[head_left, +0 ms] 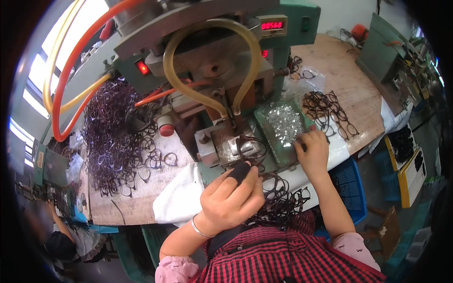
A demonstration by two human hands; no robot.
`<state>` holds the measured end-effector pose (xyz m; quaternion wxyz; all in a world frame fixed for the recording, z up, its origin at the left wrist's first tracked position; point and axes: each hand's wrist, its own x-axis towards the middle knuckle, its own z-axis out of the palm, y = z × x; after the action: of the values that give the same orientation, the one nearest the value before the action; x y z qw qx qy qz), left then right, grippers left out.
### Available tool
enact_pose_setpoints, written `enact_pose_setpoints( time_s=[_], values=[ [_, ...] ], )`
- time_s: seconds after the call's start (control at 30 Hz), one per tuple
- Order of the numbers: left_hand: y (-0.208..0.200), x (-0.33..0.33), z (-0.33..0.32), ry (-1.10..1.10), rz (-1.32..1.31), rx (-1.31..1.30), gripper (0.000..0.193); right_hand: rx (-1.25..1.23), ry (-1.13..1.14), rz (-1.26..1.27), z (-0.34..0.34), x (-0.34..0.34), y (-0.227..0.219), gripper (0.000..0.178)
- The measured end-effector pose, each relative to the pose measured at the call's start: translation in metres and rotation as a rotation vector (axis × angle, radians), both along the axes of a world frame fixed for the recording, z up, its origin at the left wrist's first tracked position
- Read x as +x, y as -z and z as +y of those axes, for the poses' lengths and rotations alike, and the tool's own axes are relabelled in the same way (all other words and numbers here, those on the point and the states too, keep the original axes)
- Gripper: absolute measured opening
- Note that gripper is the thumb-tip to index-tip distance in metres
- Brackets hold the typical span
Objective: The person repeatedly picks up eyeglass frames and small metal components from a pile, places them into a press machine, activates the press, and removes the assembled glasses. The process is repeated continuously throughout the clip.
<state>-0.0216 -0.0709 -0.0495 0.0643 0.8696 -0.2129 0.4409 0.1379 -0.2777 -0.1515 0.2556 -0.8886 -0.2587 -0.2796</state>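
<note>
At the far left, a person (61, 236) is blurry, and the dark round edge cuts off that side. Next comes a big heap (106, 137) of dark glasses frames, so tangled that I can't tell one from the next. A red button (166, 128) sits left of the middle. The machine (214, 68) fills the top middle, and its top is cut off.

In the middle of the picture, the left hand (231, 198) pinches one frame (255, 138) with thumb and fingers, one of them in a black cover (239, 172). The frame is by the metal block under the machine. It looks dark, thin and round. The fingers hide its near end, and I can't see if it touches the block.

Below is a small pile (278, 192), partly behind the left hand. Then comes a green tray (279, 153) with shiny bits (283, 120). The right hand (313, 150) is at its right edge, fingers bent; I can't tell if they hold a bit. Farther right, the right arm hides some of a blue basket (356, 191).
</note>
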Motion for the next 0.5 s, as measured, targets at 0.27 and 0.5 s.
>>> enact_pose_setpoints(
  time_s=[0.27,0.5],
  values=[
    [-0.002,0.005,0.002,0.008,0.023,-0.014,0.022,0.122,-0.112,0.120,0.019,0.036,-0.030,0.007],
    [-0.002,0.008,0.003,0.032,0.015,-0.033,0.022,0.255,-0.124,0.170,0.024,0.035,-0.012,0.009]
  ],
)
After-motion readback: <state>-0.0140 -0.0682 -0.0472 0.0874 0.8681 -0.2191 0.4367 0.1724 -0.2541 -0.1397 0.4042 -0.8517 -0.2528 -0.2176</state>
